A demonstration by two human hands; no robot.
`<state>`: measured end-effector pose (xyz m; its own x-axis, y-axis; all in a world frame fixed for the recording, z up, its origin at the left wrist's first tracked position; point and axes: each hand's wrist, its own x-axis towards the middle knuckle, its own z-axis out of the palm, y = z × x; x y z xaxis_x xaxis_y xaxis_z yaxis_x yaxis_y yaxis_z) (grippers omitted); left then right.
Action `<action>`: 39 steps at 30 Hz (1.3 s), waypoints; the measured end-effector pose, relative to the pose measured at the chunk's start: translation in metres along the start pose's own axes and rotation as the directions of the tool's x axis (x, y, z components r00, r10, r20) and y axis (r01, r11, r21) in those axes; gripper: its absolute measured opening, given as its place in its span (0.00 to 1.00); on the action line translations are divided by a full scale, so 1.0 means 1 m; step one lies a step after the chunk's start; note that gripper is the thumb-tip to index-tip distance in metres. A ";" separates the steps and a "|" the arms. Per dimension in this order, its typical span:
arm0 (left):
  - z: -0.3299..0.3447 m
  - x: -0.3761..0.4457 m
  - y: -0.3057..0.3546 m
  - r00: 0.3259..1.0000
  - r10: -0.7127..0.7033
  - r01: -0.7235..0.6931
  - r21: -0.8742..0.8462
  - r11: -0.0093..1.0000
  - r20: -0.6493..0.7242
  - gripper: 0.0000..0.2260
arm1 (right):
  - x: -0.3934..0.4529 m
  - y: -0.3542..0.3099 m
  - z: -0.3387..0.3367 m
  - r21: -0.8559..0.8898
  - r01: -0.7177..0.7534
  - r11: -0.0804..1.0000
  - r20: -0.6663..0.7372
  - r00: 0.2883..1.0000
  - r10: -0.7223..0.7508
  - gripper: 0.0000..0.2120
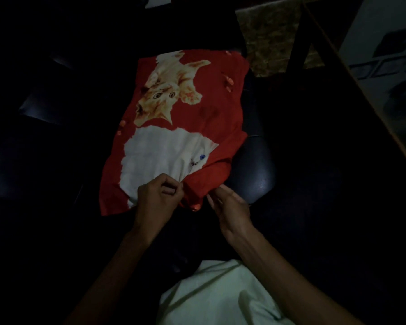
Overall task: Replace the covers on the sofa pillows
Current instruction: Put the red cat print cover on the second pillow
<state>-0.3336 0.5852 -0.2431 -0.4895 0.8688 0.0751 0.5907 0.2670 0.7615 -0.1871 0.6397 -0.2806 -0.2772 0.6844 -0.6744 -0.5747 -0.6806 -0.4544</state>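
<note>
1. Two hands work at the near edge of a red pillow cover point(188, 118) from where I watch through the head camera.
2. I see the cover lying mostly flat on a dark, glossy sofa seat point(253, 165), its far end toward the top of the view and its near end bunched where the hands meet it.
3. The print on it shows an orange kitten in the upper half and a white cat below, both upside down to me.
4. My left hand point(158, 198) has its fingers curled tight, pinching a gather of cloth at the seam between the white patch and the red.
5. My right hand point(230, 207) sits just beside it, fingers fairly straight and pointing at the red fold, the tips touching or slipping under the hem. I cannot tell whether it really has hold of the cloth; it looks more loose than clenched.
6. The red corner between the two hands is folded over on itself and puckered.
7. A pale garment point(216, 296) fills the bottom of the view under my forearms.
8. To the right, a dark table point(352, 109) edge runs diagonally, and a patterned floor point(267, 38) shows beyond the sofa, at upper right.
9. The room is very dim, so the sofa's outline mostly dissolves into black.
</note>
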 end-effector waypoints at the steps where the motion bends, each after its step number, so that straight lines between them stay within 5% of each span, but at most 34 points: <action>1: 0.000 0.001 -0.001 0.999 0.031 -0.031 0.022 0.999 -0.009 0.06 | 0.000 -0.001 0.000 -0.053 0.019 0.998 -0.004 1.000 -0.019 0.09; 6: 0.009 0.005 0.001 0.946 0.299 -0.320 0.208 0.924 0.126 0.17 | 0.004 -0.005 0.002 -0.279 0.120 0.953 -0.026 0.991 -0.132 0.04; 9: 0.011 0.015 0.004 0.913 0.315 -0.376 0.234 0.897 0.258 0.20 | 0.004 -0.010 0.002 -0.276 0.116 0.954 -0.046 0.990 -0.134 0.05; 14: 0.007 0.028 0.021 0.951 0.113 -0.171 0.185 0.968 0.287 0.09 | 0.004 -0.012 0.003 -0.223 0.092 0.971 -0.071 0.991 -0.110 0.02; 22: 0.003 0.056 0.027 0.929 -0.092 0.023 0.192 0.981 0.358 0.23 | 0.006 -0.016 0.003 -0.219 0.082 0.972 -0.081 0.991 -0.102 0.02; 29: 0.006 0.064 0.032 0.927 -0.007 -0.113 0.296 0.948 0.375 0.05 | 0.006 -0.023 0.007 -0.256 0.120 0.959 -0.055 0.989 -0.138 0.06; 34: 0.009 0.052 0.032 0.911 -0.236 0.196 0.150 0.969 0.337 0.07 | 0.005 -0.025 0.006 -0.231 0.116 0.966 -0.017 0.992 -0.123 0.12; 39: 0.002 0.023 0.017 0.963 0.101 -0.129 0.099 0.987 0.248 0.05 | 0.006 -0.025 0.001 -0.146 0.000 0.989 0.021 1.000 0.003 0.18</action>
<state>-0.3334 0.6109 -0.2300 -0.2528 0.9675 -0.0100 0.7093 0.1924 0.6781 -0.1755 0.6611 -0.2725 -0.2948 0.6874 -0.6637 -0.4560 -0.7116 -0.5344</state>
